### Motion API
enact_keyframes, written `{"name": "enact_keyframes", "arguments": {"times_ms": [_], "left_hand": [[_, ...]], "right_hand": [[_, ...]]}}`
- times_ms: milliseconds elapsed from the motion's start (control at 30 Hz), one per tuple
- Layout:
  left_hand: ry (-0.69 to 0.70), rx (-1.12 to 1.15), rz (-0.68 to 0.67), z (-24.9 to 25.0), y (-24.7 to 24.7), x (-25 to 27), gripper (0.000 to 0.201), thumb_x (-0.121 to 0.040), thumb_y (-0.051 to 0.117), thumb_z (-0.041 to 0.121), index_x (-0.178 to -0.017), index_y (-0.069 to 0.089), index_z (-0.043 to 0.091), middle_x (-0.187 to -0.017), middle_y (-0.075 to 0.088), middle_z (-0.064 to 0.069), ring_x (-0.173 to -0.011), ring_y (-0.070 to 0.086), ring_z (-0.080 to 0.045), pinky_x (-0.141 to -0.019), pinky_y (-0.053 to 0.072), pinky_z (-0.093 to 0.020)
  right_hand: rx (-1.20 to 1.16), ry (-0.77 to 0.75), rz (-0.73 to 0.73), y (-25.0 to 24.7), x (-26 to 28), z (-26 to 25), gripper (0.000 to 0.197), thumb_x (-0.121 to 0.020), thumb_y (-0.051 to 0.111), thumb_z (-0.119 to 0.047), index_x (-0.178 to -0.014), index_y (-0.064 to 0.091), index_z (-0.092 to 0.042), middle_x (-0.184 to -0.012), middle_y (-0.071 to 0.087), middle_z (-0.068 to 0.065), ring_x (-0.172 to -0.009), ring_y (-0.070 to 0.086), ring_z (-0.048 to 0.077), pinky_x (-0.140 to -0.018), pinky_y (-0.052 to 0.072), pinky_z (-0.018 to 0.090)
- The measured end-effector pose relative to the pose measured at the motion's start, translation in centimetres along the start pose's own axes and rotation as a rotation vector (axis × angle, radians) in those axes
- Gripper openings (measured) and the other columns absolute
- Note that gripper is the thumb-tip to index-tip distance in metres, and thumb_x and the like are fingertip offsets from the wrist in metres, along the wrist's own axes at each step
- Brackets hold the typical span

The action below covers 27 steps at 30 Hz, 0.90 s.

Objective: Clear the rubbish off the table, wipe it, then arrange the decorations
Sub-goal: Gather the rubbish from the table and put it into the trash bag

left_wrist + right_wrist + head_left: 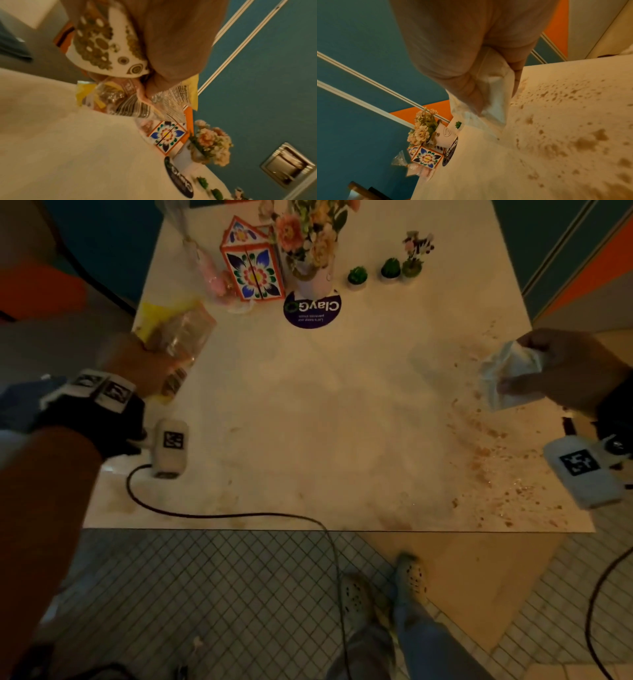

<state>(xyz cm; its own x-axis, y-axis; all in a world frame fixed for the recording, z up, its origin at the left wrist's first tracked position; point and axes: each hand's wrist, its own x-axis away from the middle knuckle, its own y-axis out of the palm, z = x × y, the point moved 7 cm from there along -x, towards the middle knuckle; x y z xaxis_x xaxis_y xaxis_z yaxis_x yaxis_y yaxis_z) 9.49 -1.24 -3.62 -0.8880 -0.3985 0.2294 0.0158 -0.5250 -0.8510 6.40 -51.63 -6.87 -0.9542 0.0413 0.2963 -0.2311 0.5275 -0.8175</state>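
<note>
Left hand (137,364) grips crinkled wrappers (178,337); right hand (565,368) pinches a crumpled tissue (507,374) beside crumbs (486,453). Left wrist view alone shows a patterned paper cup (109,47).

Along the far edge of the table (308,405) the decorations stand in a row: a cellophane-wrapped packet (209,273) at the left, the house-shaped box (253,265) just beside it, then the flower pot (310,244), which sits on a round sticker (311,309). To the right come two small potted plants (357,276) (390,269) and a tiny flower pot (414,251). Crumbs (493,453) lie scattered over the table's right side. A cable (219,513) trails across the near left corner and off the front edge.
</note>
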Motion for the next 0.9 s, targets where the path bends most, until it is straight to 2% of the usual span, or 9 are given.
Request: {"name": "enact_keyframes", "arguments": {"times_ms": [67,167,267,300,433,533,633,700,900], "left_hand": [[0.091,-0.008,0.026,1.9,-1.3,0.1,0.063,-0.075,0.063,0.066,-0.118,0.063,0.020,-0.118,0.064,-0.016,-0.107,0.060,-0.039,-0.090,0.047,-0.052],[0.122,0.025,0.014,4.8,-0.9,0.7,0.059,-0.080,0.065,0.049,-0.118,0.060,0.004,-0.118,0.062,-0.023,-0.109,0.059,-0.040,-0.086,0.046,-0.042],[0.157,-0.008,-0.026,8.5,1.6,1.7,0.046,-0.086,0.064,0.035,-0.112,0.062,-0.002,-0.113,0.063,-0.025,-0.105,0.060,-0.040,-0.074,0.040,-0.035],[0.191,-0.004,-0.058,10.0,2.7,2.1,0.044,-0.087,0.063,0.037,-0.113,0.063,0.002,-0.112,0.064,-0.023,-0.104,0.060,-0.038,-0.075,0.041,-0.035],[0.295,0.072,-0.149,16.9,7.2,4.3,0.041,-0.087,0.064,0.035,-0.120,0.061,0.011,-0.117,0.064,-0.014,-0.109,0.059,-0.030,-0.077,0.040,-0.030],[0.338,0.140,-0.240,22.5,11.6,6.2,0.037,-0.085,0.065,0.038,-0.109,0.065,0.010,-0.102,0.066,-0.013,-0.099,0.061,-0.030,-0.083,0.047,-0.036],[0.288,0.201,-0.358,28.1,16.9,8.2,0.027,-0.085,0.064,0.030,-0.066,0.054,0.014,-0.065,0.054,-0.003,-0.069,0.056,-0.025,-0.062,0.043,-0.031],[0.264,0.237,-0.401,31.9,20.3,9.7,0.034,-0.084,0.065,0.025,-0.056,0.048,0.016,-0.057,0.050,-0.002,-0.059,0.052,-0.021,-0.054,0.037,-0.027],[0.200,0.232,-0.536,41.8,32.9,13.3,0.018,-0.085,0.063,0.023,-0.074,0.060,0.009,-0.086,0.062,-0.010,-0.085,0.061,-0.026,-0.077,0.051,-0.036]], "right_hand": [[0.005,0.042,-0.002,-0.4,0.4,0.7,0.058,-0.077,0.073,-0.033,-0.127,0.050,-0.013,-0.127,0.054,0.017,-0.106,0.052,0.036,-0.091,0.043,0.048],[-0.016,0.108,0.008,-1.3,0.9,1.6,0.070,-0.071,0.070,-0.047,-0.130,0.049,-0.016,-0.132,0.051,0.015,-0.113,0.050,0.038,-0.096,0.042,0.051],[-0.031,0.135,0.011,-2.6,1.4,2.7,0.113,-0.049,0.058,-0.084,-0.136,0.046,-0.013,-0.140,0.047,0.012,-0.123,0.047,0.040,-0.102,0.040,0.056],[-0.044,0.148,0.015,-3.2,1.3,3.1,0.112,-0.049,0.060,-0.083,-0.135,0.047,-0.013,-0.139,0.048,0.012,-0.121,0.048,0.040,-0.101,0.041,0.056],[0.011,0.179,0.056,-5.8,0.2,6.7,0.062,-0.081,0.073,-0.025,-0.136,0.046,-0.010,-0.139,0.048,0.016,-0.119,0.048,0.040,-0.100,0.042,0.054],[0.028,0.206,0.058,-7.4,-0.7,9.9,0.057,-0.082,0.072,-0.020,-0.132,0.047,-0.010,-0.136,0.049,0.017,-0.117,0.050,0.039,-0.096,0.043,0.052],[0.036,0.203,0.017,-8.7,-2.1,13.5,0.058,-0.082,0.073,-0.019,-0.134,0.047,-0.010,-0.138,0.048,0.017,-0.119,0.049,0.039,-0.089,0.042,0.045],[0.018,0.191,-0.016,-9.4,-3.7,16.0,0.056,-0.082,0.072,-0.015,-0.132,0.048,-0.009,-0.136,0.049,0.018,-0.117,0.050,0.039,-0.083,0.037,0.039],[-0.074,0.204,-0.140,-9.5,-9.4,24.9,0.059,-0.085,0.069,-0.010,-0.139,0.044,-0.006,-0.142,0.045,0.018,-0.125,0.046,0.038,-0.098,0.041,0.046]]}}
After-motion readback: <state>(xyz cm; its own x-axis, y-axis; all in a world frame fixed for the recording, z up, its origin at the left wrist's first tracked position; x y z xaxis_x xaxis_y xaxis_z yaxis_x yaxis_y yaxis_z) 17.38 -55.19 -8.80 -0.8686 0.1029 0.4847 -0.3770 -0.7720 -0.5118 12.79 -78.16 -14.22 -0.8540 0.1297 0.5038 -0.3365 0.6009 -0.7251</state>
